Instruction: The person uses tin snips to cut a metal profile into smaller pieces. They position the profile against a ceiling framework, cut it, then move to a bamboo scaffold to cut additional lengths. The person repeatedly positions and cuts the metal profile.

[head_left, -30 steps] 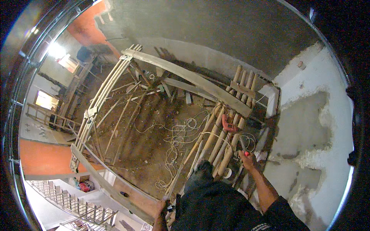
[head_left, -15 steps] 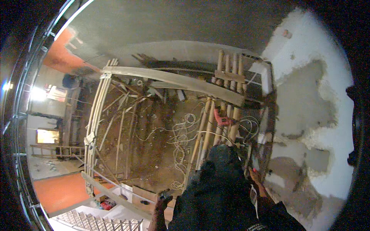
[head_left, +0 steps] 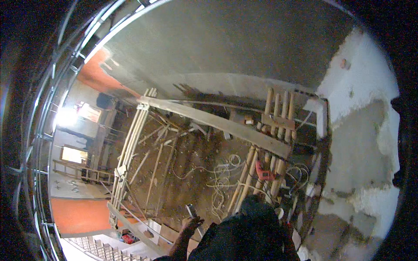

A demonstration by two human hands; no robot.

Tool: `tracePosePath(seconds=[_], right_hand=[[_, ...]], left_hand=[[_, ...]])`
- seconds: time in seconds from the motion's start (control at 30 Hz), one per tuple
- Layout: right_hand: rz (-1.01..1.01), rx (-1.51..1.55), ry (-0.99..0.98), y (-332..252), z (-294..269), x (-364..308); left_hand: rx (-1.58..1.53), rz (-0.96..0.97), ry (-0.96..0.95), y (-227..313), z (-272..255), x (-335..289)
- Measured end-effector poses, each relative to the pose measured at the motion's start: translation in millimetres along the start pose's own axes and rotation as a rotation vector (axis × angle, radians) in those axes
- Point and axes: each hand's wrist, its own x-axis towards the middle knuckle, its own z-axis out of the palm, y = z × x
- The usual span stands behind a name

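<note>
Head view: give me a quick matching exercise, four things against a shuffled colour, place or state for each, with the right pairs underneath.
Column one
1. Power tool
2. Long plank
3. Lower-left wall panel
4. Left hand

Column two
A. Orange
B. Holding a small object
C. Red
D. Laid across the poles

Pairs: 1-C, 2-D, 3-A, 4-B

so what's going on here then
A person above some wooden poles holds a small object in the left hand. The right hand is too dark to read. A red drill lies on the poles, a plank crosses them, and loose cable shows beside them.
</note>
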Motion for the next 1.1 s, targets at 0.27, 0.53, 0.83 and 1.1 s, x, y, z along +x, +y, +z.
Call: tracePosePath(seconds=[0.27,0.53,0.83,1.1], right_hand=[[-0.054,0.056,-0.058,-94,12,61],[-0.081,0.109,-0.054,-122,10,78],[-0.101,0.127,-0.001,-133,9,80],[-0.115,0.125,0.108,-148,-6,87]], left_hand=[[1.006,-0.138,0.287,90,73,38],[1.342,0.080,0.427,161,101,48],[1.050,0.146,0.361,113,93,209],[0.839,0.212,0.461,214,155,289]])
